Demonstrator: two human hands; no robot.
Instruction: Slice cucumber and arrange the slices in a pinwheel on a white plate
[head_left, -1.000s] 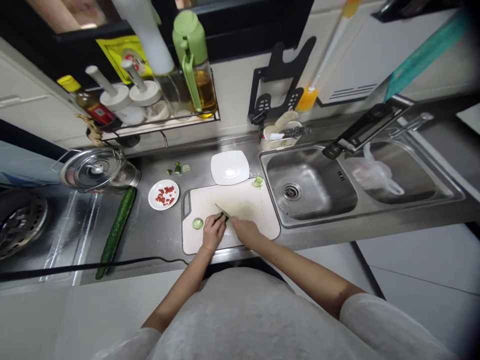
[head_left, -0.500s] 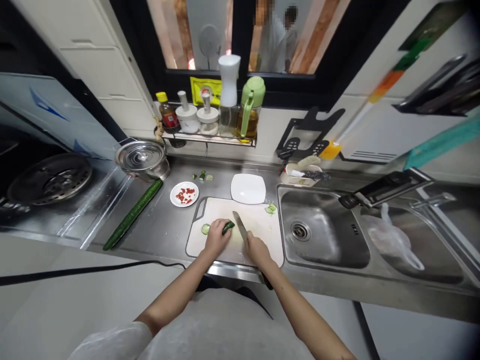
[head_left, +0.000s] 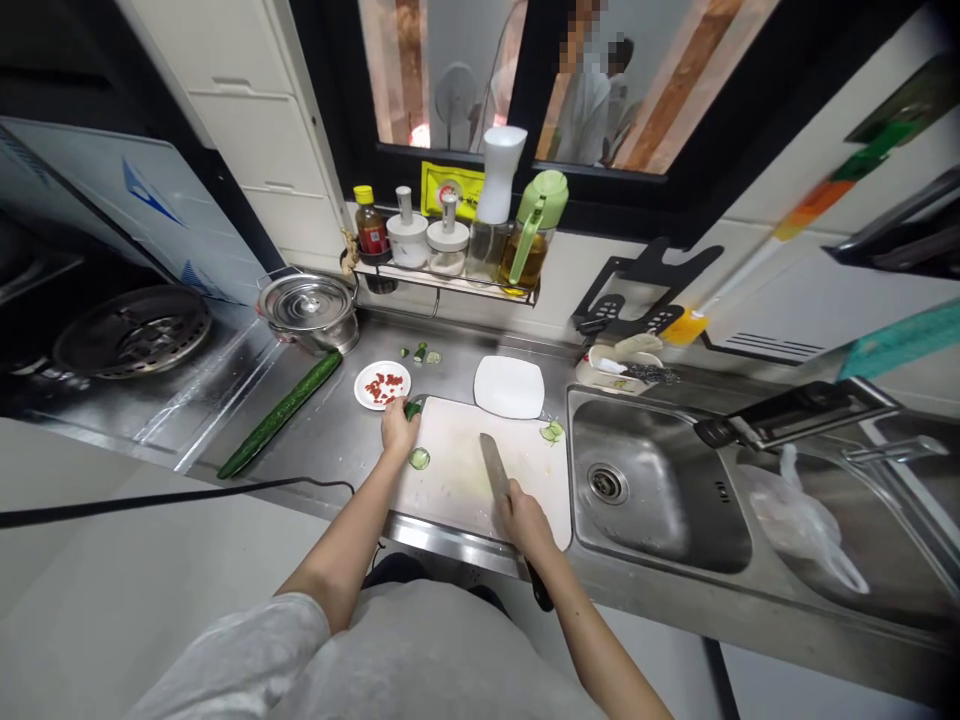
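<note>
My left hand is closed around a short cucumber piece at the far left corner of the white cutting board, close to a small plate of chopped red bits. In my right hand is a kitchen knife, its blade pointing away from me over the middle of the board. A cucumber slice lies near the board's left edge, and several thin slices sit at its far right corner.
Behind the board stands a white square plate. A whole cucumber lies to the left, before a lidded steel pot. Cucumber scraps rest at the back. On the right is a steel sink; a seasoning rack hangs above.
My left hand has moved left and away from me with the cucumber piece, from the board's middle-left to its far corner. The knife stays over the board; the view has shifted slightly.
</note>
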